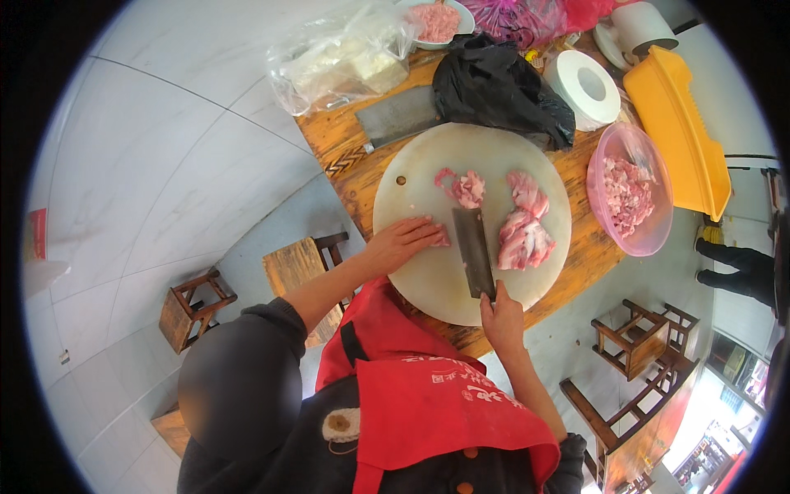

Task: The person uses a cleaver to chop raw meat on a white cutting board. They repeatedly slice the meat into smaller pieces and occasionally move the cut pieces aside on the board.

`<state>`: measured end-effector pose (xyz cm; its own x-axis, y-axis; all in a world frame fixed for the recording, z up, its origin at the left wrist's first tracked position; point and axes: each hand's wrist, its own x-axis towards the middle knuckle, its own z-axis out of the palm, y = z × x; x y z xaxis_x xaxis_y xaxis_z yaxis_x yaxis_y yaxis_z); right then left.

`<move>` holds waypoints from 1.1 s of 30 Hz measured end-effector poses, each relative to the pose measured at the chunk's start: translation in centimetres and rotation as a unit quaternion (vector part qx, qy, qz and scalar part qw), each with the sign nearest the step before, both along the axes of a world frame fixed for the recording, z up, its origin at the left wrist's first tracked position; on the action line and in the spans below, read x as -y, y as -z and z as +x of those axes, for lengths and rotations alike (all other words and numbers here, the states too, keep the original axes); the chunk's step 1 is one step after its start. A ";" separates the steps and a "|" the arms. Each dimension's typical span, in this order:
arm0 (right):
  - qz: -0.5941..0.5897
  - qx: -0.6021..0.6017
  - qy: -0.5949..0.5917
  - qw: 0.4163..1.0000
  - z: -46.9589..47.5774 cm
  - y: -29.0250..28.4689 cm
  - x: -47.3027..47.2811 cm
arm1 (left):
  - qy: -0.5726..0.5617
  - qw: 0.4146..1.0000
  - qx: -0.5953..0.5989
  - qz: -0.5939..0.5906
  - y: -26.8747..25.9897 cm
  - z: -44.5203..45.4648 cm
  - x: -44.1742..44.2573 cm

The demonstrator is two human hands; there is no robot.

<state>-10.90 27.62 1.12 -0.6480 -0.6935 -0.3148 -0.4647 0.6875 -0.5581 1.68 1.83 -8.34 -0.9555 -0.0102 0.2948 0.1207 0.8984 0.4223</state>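
On a round white cutting board (419, 284), my left hand (401, 244) presses down over a small piece of raw meat (440, 237), its fingers flat and partly hiding it. My right hand (503, 318) grips the handle of a cleaver (474, 253), whose dark blade lies across the middle of the board. Sliced meat (469, 189) sits just beyond the blade's far end. To the right of the blade are larger chunks of raw meat (524, 239). Several slices of meat fill a pink translucent plastic bowl (595, 197) right of the board.
A second cleaver (401, 116) lies beyond the board beside a black plastic bag (494, 86). Farther back are a clear bag (352, 65), a bowl of minced meat (435, 23) and a paper roll (583, 89). A yellow plastic bin (679, 129) stands right. Wooden stools (293, 265) flank the wooden table (580, 259).
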 end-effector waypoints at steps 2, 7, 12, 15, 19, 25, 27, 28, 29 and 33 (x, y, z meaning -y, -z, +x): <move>0.000 -0.008 -0.003 1.000 0.1 -0.5 0.1 | 0.003 0.999 0.029 -0.027 -0.7 1.0 0.0; 0.004 0.004 -0.019 1.000 0.1 -1.7 0.5 | -0.159 0.985 -0.005 0.059 -2.4 3.2 -1.3; 0.029 -0.029 -0.058 0.997 0.4 -1.4 1.4 | -0.146 0.989 0.013 0.016 -1.9 3.6 -2.4; 0.037 -0.034 -0.061 0.997 0.5 -1.3 1.5 | -0.193 0.981 0.005 0.013 -2.1 3.6 -2.6; 0.026 -0.036 -0.026 0.999 0.4 -2.0 0.6 | -0.223 0.964 -0.057 0.134 -2.7 1.7 -4.2; 0.095 -0.031 -0.074 0.992 1.1 -2.6 0.1 | -0.251 0.947 -0.069 0.190 -0.9 -2.0 -5.5; 0.109 -0.028 -0.080 0.990 1.5 -2.9 -0.2 | -0.266 0.941 -0.073 0.194 -0.4 -2.2 -5.8; 0.121 -0.023 -0.081 0.989 1.6 -3.0 -0.3 | -0.273 0.938 -0.075 0.200 -0.3 -2.2 -5.9; 0.146 -0.017 -0.079 0.986 1.6 -3.2 -0.4 | -0.278 0.935 -0.077 0.206 -0.2 -2.2 -6.0; 0.150 -0.014 -0.085 0.985 1.5 -3.4 -0.6 | -0.283 0.934 -0.081 0.201 0.2 -2.3 -6.0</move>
